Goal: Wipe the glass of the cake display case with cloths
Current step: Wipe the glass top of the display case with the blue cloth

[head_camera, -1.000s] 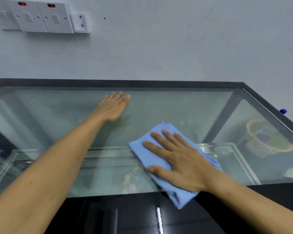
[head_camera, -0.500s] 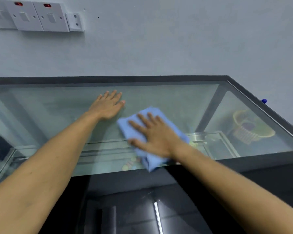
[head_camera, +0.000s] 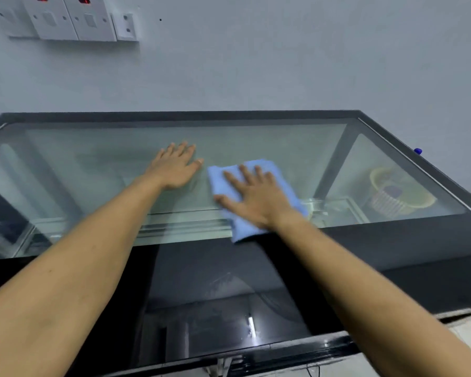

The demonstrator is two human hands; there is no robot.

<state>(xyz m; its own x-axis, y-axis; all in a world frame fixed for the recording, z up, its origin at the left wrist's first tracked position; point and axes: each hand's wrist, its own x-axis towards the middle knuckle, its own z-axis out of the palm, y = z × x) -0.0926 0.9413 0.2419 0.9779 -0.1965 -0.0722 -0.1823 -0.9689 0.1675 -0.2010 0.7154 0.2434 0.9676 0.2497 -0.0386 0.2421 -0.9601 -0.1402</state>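
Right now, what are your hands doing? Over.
Right hand flat, pressing folded blue cloth on glass case top. Left hand flat on bare glass beside it. Nothing in the way.

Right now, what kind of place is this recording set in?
Probably a small bakery or cake shop. A glass-topped display case with a black frame stands against a plain wall with switch plates. A right hand presses a blue cloth on its glass.

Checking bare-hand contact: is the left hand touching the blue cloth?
Apart. The head view shows bare glass between the left hand and the blue cloth.
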